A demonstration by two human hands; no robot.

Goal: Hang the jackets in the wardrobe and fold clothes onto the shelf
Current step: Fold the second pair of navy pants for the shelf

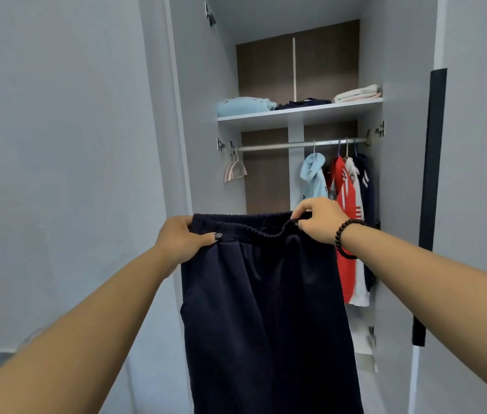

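Dark navy trousers (266, 309) hang by their elastic waistband in front of the open wardrobe. My left hand (181, 240) grips the waistband's left end, thumb across the front. My right hand (319, 219) pinches the waistband's right end. Behind them a rail (281, 146) carries a light blue hooded jacket (313, 177), a red and white jacket (345, 210) and a dark jacket (367, 186) at its right end. The white shelf (299, 113) above holds a folded light blue garment (243, 106), a folded dark one (303, 103) and a folded cream one (357, 93).
Empty pink hangers (234, 170) hang at the rail's left end. The left wardrobe door (182, 115) and the right door (400, 174) with its black handle strip (433, 162) stand open on either side. A grey wall (57, 144) fills the left.
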